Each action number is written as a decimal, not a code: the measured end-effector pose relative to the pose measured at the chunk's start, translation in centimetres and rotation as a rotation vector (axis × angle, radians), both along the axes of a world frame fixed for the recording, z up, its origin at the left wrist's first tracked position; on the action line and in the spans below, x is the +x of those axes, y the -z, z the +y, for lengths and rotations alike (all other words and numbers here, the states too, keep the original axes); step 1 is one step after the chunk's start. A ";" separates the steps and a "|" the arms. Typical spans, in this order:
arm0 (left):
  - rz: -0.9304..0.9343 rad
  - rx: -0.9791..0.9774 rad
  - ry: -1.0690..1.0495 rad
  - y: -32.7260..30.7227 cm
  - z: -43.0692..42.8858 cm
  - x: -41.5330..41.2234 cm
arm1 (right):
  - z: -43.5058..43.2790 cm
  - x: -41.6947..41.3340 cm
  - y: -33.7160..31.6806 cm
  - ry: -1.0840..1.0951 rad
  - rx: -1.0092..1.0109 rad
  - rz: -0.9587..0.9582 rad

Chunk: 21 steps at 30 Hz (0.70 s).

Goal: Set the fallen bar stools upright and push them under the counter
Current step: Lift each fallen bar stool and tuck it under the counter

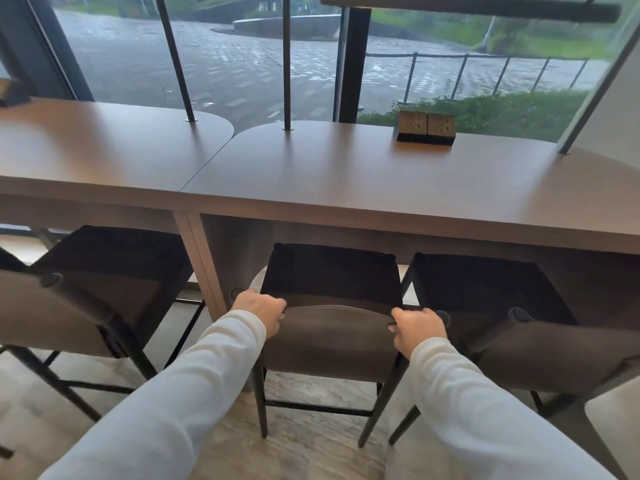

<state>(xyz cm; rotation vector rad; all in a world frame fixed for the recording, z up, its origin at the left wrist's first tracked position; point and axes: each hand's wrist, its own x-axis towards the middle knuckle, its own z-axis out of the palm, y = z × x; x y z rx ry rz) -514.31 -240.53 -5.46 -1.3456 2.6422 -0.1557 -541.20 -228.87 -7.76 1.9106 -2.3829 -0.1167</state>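
Observation:
A dark brown bar stool (332,337) stands upright in the middle, its seat partly under the brown counter (346,181). My left hand (261,311) grips the left end of its low backrest and my right hand (417,329) grips the right end. A second stool (86,306) stands upright on the left, angled, with its seat partly under the counter. To the right a third stool (540,344) also stands upright at the counter's edge.
A socket block (426,128) sits on the counter at the back right. Thin dark poles (286,64) rise from the countertop before the window. A counter support panel (202,265) stands between the left and middle stools. Pale floor (311,445) lies below.

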 end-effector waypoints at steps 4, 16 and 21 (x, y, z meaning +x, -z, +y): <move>-0.016 0.045 0.090 -0.4 -1.3 -0.1 | -0.7 0.4 -0.9 0.055 0.093 0.002; -0.062 0.409 0.133 -0.8 -2.2 -3.4 | -3.9 2.4 -2.0 0.024 0.370 -0.170; -0.074 0.404 0.121 0.1 -2.7 -3.8 | -4.2 2.2 -2.3 0.009 0.414 -0.205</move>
